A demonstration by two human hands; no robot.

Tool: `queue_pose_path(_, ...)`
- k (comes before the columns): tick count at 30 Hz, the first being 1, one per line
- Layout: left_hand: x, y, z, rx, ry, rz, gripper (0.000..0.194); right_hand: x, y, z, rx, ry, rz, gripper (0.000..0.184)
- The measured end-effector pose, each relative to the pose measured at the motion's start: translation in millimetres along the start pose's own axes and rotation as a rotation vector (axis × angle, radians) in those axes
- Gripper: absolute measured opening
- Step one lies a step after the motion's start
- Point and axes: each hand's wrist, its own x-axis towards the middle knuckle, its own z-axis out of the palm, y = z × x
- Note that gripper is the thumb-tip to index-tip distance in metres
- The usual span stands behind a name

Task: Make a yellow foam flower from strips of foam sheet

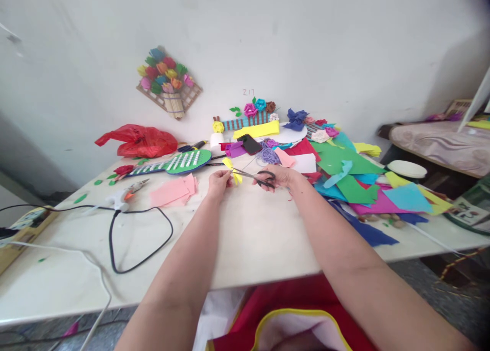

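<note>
My left hand (220, 182) pinches a small yellow paper piece (236, 176) above the middle of the table. Dark-handled scissors (265, 179) are in my right hand (281, 175), their blades pointing left and meeting the yellow paper. Whether the blades are fully closed on it is too small to tell. Left of my left hand lie pink paper sheets (174, 191). Behind my hands sit a dark phone (251, 144) and a tangle of purple yarn (268, 153).
A glue gun (119, 198) with a looping black cord lies at the left. Coloured paper sheets (348, 167) pile up at the right. A red plastic bag (145, 141) and a green guitar-shaped craft (189, 161) stand at the back left. The table's front edge runs below my forearms.
</note>
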Motion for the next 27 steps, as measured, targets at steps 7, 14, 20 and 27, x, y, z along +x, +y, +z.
queue_pose_path(7,-1.6,2.3,0.4,-0.013,-0.031,0.010,0.018,3.5,1.8,0.5,-0.010,-0.024,0.043,0.032)
queue_pose_path(14,-1.6,1.4,0.3,-0.079,-0.083,0.004,0.021,7.8,2.3,3.9,-0.042,-0.012,0.024,0.035)
queue_pose_path(20,2.8,-3.6,-1.4,-0.107,-0.120,0.013,0.024,7.5,1.2,8.2,-0.054,0.000,-0.009,0.035)
queue_pose_path(27,-1.8,1.2,-1.3,-0.250,-0.209,-0.031,0.029,9.5,6.9,6.1,-0.020,0.006,-0.051,0.034)
